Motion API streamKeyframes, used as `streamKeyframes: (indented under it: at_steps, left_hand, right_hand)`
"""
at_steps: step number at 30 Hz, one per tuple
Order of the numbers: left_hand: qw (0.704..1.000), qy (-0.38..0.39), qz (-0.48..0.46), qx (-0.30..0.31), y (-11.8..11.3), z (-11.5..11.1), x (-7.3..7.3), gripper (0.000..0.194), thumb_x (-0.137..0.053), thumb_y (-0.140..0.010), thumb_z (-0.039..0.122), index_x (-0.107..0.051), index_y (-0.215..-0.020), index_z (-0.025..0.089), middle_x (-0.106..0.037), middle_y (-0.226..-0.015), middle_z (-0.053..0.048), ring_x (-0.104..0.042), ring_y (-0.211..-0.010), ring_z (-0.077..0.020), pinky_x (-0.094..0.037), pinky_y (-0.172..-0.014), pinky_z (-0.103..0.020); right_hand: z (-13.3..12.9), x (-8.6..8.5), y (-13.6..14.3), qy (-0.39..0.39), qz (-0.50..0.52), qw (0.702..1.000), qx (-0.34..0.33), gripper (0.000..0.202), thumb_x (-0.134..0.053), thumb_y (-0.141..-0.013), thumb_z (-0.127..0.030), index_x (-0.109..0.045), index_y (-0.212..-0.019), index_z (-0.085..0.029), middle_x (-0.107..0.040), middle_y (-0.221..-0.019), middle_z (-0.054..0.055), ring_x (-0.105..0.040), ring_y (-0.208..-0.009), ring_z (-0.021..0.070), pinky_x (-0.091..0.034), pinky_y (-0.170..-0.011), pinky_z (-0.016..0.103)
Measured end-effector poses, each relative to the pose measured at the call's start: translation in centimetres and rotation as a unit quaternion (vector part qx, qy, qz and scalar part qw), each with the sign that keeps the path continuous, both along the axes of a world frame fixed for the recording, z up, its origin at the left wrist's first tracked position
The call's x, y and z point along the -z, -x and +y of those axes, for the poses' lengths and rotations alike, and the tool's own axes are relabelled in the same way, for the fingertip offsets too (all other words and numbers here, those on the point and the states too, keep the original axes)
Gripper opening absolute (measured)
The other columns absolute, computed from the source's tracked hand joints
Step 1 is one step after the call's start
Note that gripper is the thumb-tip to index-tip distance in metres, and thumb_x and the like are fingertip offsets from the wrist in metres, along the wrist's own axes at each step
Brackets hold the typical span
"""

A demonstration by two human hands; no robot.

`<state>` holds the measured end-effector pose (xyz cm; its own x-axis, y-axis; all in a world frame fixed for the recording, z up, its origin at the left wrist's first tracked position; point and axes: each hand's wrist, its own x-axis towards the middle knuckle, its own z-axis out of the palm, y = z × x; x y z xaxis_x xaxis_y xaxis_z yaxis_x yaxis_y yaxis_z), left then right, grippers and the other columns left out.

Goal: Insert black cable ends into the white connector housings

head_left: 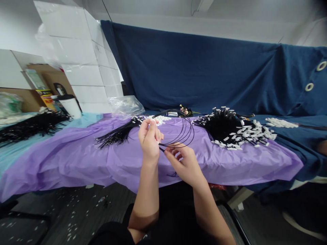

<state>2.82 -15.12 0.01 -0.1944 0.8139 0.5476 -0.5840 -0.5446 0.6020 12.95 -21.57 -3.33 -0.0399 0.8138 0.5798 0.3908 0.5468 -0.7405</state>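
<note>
Several thin black cables arc in loose loops between my two hands, above the purple cloth. My left hand is closed, thumb against fingers, on one end of the cables. Lower and to the right, my right hand pinches the same strands near their other side. A few loose cable tips dangle below it. Behind my left hand lies a bundle of black cables with white connectors at its far end. Exactly how the strands sit inside my fingers is hidden.
A large heap of black cables with white ends lies at right. White boxes are stacked back left, near a white cup and more black cables. A blue cloth hangs behind. White scraps litter the floor.
</note>
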Motion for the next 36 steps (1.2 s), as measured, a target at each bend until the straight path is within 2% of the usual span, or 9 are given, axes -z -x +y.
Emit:
streamKeyframes:
  at_steps: [7,13,16,20,26,29,31,34,36]
  left_hand:
    - [0.999,-0.045,0.007,0.029,-0.6,0.1,0.6,0.020,-0.062,-0.084,0.038,-0.058,-0.079,0.019,-0.033,-0.036,0.009,-0.030,-0.031,-0.0048,-0.033,-0.042,-0.020]
    - [0.999,-0.034,-0.025,0.028,-0.2,1.2,0.7,0.020,-0.059,-0.085,0.037,-0.055,-0.078,0.018,-0.031,-0.035,0.010,-0.026,-0.030,-0.0053,-0.030,-0.038,-0.019]
    - [0.999,0.000,-0.052,-0.009,0.5,1.9,0.9,0.024,-0.062,-0.083,0.040,-0.054,-0.077,0.018,-0.030,-0.036,0.010,-0.025,-0.030,-0.0051,-0.029,-0.037,-0.018]
    - [0.996,0.044,-0.066,-0.027,1.0,2.4,1.4,0.028,-0.065,-0.079,0.043,-0.052,-0.075,0.018,-0.029,-0.037,0.011,-0.024,-0.031,-0.0044,-0.028,-0.036,-0.017]
    - [0.997,0.061,-0.034,-0.016,-0.1,2.0,2.2,0.025,-0.065,-0.080,0.039,-0.054,-0.076,0.018,-0.030,-0.038,0.010,-0.025,-0.033,-0.0040,-0.030,-0.038,-0.017]
    - [0.997,0.065,-0.027,-0.008,-0.5,1.9,2.5,0.025,-0.065,-0.079,0.039,-0.054,-0.076,0.018,-0.030,-0.038,0.010,-0.025,-0.033,-0.0041,-0.030,-0.038,-0.017]
    - [0.997,0.072,-0.027,-0.010,-0.7,1.9,2.6,0.024,-0.065,-0.079,0.039,-0.054,-0.076,0.018,-0.030,-0.038,0.011,-0.025,-0.033,-0.0041,-0.031,-0.038,-0.017]
    - [0.997,0.075,-0.019,-0.023,-1.0,1.6,2.6,0.025,-0.068,-0.077,0.038,-0.055,-0.076,0.017,-0.032,-0.041,0.010,-0.028,-0.035,-0.0034,-0.031,-0.039,-0.017]
    - [0.997,0.066,-0.005,-0.029,-1.1,1.3,2.6,0.026,-0.070,-0.075,0.038,-0.056,-0.074,0.016,-0.035,-0.044,0.009,-0.030,-0.035,-0.0027,-0.031,-0.039,-0.017]
  right_hand:
    - [1.3,1.3,0.7,0.013,0.102,0.994,0.037,0.010,-0.055,-0.083,-0.024,-0.061,-0.084,-0.016,-0.061,-0.075,0.002,-0.049,-0.061,0.0103,-0.040,-0.055,0.022]
    - [1.4,1.2,-2.9,0.142,0.274,0.933,-0.185,0.015,-0.063,-0.082,-0.029,-0.056,-0.092,-0.020,-0.044,-0.056,-0.008,-0.038,-0.043,0.0049,-0.031,-0.043,0.017]
    - [0.8,1.1,-5.5,0.178,0.296,0.889,-0.302,0.015,-0.062,-0.083,-0.031,-0.059,-0.082,-0.017,-0.054,-0.061,-0.002,-0.050,-0.045,0.0084,-0.038,-0.045,0.020]
    - [0.7,1.0,-6.2,0.064,0.391,0.857,-0.330,0.015,-0.068,-0.077,-0.033,-0.063,-0.084,-0.021,-0.059,-0.067,-0.002,-0.053,-0.045,0.0092,-0.043,-0.046,0.024]
    - [2.0,0.0,-4.6,-0.144,0.496,0.848,-0.123,0.013,-0.068,-0.080,-0.035,-0.069,-0.076,-0.022,-0.053,-0.066,-0.004,-0.051,-0.054,0.0048,-0.047,-0.056,0.021]
    - [1.7,-0.5,-5.1,-0.195,0.537,0.809,-0.140,0.011,-0.071,-0.077,-0.041,-0.071,-0.077,-0.030,-0.054,-0.070,-0.006,-0.055,-0.064,0.0034,-0.049,-0.060,0.016]
    - [1.0,-0.7,-5.6,-0.227,0.547,0.784,-0.183,0.012,-0.069,-0.078,-0.043,-0.072,-0.085,-0.033,-0.045,-0.057,-0.009,-0.045,-0.046,-0.0007,-0.041,-0.046,0.008]
    - [-0.1,-0.5,-5.9,-0.248,0.472,0.810,-0.242,0.021,-0.065,-0.082,-0.046,-0.072,-0.098,-0.034,-0.025,-0.044,-0.013,-0.014,-0.025,-0.0019,-0.017,-0.025,0.010]
    - [-0.6,-0.4,-5.6,-0.240,0.403,0.852,-0.232,0.023,-0.065,-0.083,-0.043,-0.070,-0.104,-0.036,-0.024,-0.043,-0.013,-0.010,-0.022,-0.0004,-0.013,-0.023,0.015]
